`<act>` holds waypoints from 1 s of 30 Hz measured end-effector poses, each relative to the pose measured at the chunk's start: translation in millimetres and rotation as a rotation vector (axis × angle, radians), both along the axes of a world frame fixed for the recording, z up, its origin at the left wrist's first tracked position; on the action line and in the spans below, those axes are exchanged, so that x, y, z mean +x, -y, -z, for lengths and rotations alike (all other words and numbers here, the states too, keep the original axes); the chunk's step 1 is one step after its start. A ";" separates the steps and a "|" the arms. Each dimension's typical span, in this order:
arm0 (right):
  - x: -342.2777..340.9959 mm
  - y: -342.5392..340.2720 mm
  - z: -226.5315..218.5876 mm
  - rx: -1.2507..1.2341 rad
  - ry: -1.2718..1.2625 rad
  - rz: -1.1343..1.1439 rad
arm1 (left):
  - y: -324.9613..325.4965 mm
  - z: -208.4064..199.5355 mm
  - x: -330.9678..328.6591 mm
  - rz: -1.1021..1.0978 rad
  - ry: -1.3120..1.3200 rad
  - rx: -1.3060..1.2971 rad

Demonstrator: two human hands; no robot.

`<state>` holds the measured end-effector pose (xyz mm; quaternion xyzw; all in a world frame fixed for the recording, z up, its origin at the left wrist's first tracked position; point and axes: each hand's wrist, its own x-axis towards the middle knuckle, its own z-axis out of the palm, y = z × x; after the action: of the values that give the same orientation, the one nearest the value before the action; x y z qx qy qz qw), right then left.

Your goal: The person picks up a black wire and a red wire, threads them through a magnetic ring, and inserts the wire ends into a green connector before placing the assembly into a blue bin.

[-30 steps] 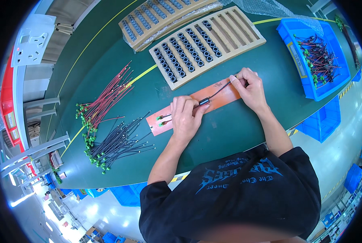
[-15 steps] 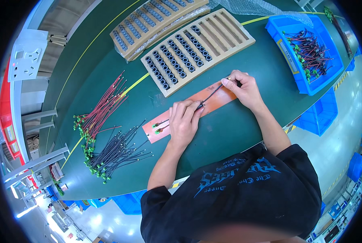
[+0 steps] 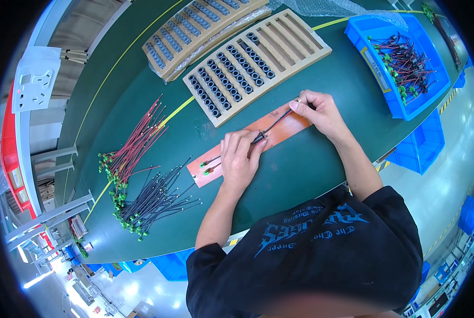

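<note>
My left hand rests on an orange strip mat, its fingers closed on a small black cylindrical connector. From that piece a black wire runs up and right. My right hand pinches the wire's far end between thumb and forefinger, near the mat's right end; the tip itself is mostly hidden. On the other side of my left hand, two wire ends with green terminals lie over the mat. What sits under my left palm is hidden.
Red wires and black wires with green ends lie at left. A slotted tray of black cylindrical parts stands beyond the mat, another tray behind it. A blue bin at right holds wired pieces. Bubble wrap lies at the back.
The whole view has shifted slightly. Both hands keep nearly the same places and grips, with the wire still stretched between them.
</note>
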<state>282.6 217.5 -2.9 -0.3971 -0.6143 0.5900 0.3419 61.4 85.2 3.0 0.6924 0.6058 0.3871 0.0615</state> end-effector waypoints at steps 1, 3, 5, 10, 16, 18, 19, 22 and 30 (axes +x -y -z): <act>0.1 -0.2 -1.4 -0.031 0.031 -0.009 | 0.2 -0.1 0.1 0.000 -0.001 -0.013; -2.3 1.3 -2.4 0.056 0.029 0.026 | -0.1 -4.3 1.3 0.004 -0.002 -0.025; -4.7 4.1 -2.2 0.145 0.026 0.059 | 1.0 -13.4 1.8 0.011 0.043 -0.051; -10.4 10.0 -5.4 0.521 0.061 0.110 | -23.5 -30.2 -2.0 0.118 0.223 -0.147; -14.7 18.7 -22.0 0.048 -0.344 -0.194 | -41.1 -36.7 -11.0 0.302 0.499 -0.624; -12.9 9.5 -34.3 -0.067 -0.351 -0.340 | -40.2 -34.9 -13.5 0.300 0.539 -0.632; -13.0 2.8 -37.7 -0.185 -0.352 -0.481 | -39.0 -34.6 -15.1 0.303 0.581 -0.645; -17.8 -16.6 -24.9 0.092 -0.300 -0.616 | -42.7 -35.7 -11.6 0.304 0.611 -0.681; -26.1 -22.8 -23.1 0.180 -0.179 -0.731 | -73.2 -38.8 -27.7 0.532 0.399 -0.703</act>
<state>256.5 240.3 20.2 -0.0670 -0.7324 0.6489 0.1950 33.7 158.4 41.8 0.6727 0.4784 0.2549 0.5037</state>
